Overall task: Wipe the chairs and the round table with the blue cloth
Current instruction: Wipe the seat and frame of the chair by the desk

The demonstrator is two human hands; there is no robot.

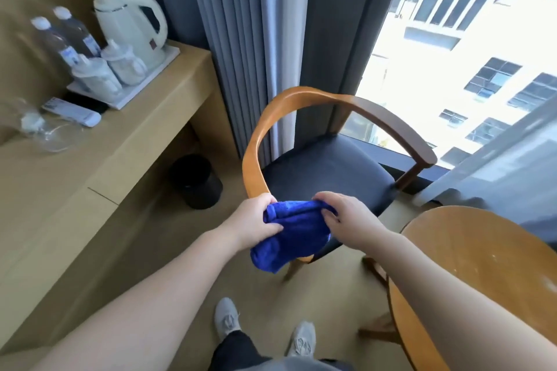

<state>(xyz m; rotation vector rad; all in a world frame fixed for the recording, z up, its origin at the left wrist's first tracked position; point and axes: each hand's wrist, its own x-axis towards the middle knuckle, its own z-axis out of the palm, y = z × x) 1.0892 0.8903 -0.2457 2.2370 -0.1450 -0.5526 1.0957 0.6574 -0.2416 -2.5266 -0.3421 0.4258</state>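
A folded blue cloth (289, 235) hangs between both hands, just over the near end of a chair's curved wooden armrest. My left hand (253, 220) grips the cloth's left edge, thumb on top. My right hand (340, 217) pinches its upper right edge. The wooden chair (325, 166) with a dark seat stands in front of me by the window. A round wooden table (488, 265) fills the lower right.
A beige desk (90, 166) on the left carries a white kettle (132, 27), water bottles (60, 36), cups on a tray and a remote (72, 113). A black bin (197, 181) stands beneath it. Grey curtains (241, 39) and a window are behind the chair.
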